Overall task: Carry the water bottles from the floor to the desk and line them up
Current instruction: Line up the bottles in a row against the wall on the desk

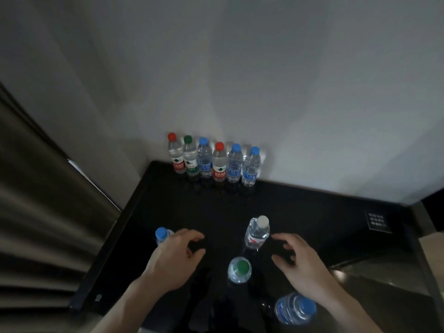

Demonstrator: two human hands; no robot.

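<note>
Black desk point(300, 212): six-bottle row point(213, 162) lined along its back edge; four loose bottles nearer its front. Left hand point(175, 258) and right hand point(302, 260) hovering, fingers loosely curled, holding nothing. White-capped bottle point(257, 233): grip mid-body, set upright beside row's right end.

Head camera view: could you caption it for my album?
Six capped plastic water bottles line the wall on a black desk; four more stand loose near two empty hands.
</note>
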